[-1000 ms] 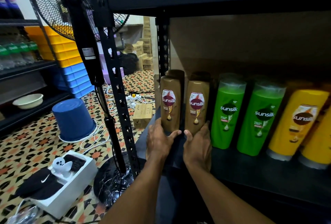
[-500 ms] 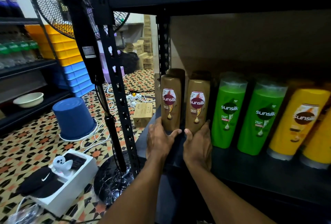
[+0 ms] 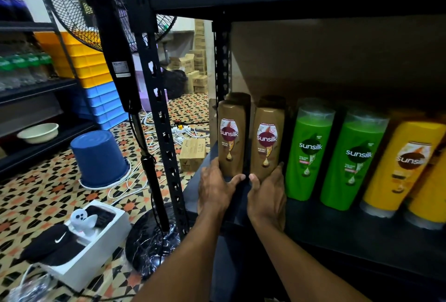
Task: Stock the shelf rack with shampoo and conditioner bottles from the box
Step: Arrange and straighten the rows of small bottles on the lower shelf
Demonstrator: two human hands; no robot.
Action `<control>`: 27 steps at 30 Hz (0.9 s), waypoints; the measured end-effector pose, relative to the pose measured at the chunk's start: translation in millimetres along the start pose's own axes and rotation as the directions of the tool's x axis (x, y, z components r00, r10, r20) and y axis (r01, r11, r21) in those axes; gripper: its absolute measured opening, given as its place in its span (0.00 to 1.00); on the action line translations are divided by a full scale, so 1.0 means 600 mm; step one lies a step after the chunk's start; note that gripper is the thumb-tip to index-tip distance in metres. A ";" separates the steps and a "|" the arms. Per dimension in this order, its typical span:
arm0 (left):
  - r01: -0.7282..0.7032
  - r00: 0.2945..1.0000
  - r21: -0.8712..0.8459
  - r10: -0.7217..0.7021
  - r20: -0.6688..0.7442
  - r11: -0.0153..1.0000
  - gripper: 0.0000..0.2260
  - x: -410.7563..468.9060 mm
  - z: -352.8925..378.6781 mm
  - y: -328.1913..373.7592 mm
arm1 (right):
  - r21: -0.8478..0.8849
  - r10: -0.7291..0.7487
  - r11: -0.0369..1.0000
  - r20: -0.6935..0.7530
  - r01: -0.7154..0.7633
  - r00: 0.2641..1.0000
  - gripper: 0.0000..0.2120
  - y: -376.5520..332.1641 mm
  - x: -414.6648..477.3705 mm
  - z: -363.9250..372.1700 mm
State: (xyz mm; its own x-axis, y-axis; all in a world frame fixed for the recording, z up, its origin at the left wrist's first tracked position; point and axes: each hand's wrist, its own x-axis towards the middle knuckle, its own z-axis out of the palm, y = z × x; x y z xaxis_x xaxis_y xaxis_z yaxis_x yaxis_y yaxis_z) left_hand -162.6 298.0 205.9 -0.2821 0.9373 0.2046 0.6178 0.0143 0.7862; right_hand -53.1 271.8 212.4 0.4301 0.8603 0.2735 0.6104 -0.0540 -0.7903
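Left hand (image 3: 217,189) grips the base of the left brown bottle (image 3: 231,140); right hand (image 3: 268,195) grips the right brown bottle (image 3: 266,143) likewise. Both stand upright on the shelf (image 3: 337,236).

We identify two forearms and two hands in the head view. The left forearm (image 3: 185,253) and the right forearm (image 3: 296,260) are bare along the whole length that shows, from the lower frame edge up to the wrist. The left hand (image 3: 217,188) and the right hand (image 3: 268,195) are bare as well. On the left thumb (image 3: 235,179) and the right thumb (image 3: 254,181) we make out short, trimmed nails. Most other fingertips are out of view.
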 end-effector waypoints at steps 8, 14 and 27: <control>0.000 1.000 0.016 0.000 -0.014 1.000 0.30 0.000 0.003 -0.003 | 0.002 0.009 1.000 0.000 -0.009 1.000 0.39 0.001 0.000 0.001; -0.016 0.999 0.009 0.016 -0.037 1.000 0.34 0.007 0.006 -0.011 | -0.003 -0.008 1.000 0.027 0.008 1.000 0.39 0.001 -0.004 -0.006; -0.102 0.995 -0.003 0.102 0.021 0.995 0.32 -0.086 -0.031 -0.029 | -0.016 -0.101 0.994 0.203 0.106 0.974 0.37 0.025 -0.076 -0.072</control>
State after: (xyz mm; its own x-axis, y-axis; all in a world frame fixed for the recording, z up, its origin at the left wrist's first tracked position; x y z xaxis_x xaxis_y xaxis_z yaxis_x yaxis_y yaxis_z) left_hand -172.7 242.6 192.5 -0.2023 0.9410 0.2712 0.6408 -0.0822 0.7633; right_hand -34.9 209.7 211.8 0.2224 0.9463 0.2346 0.6628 0.0297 -0.7482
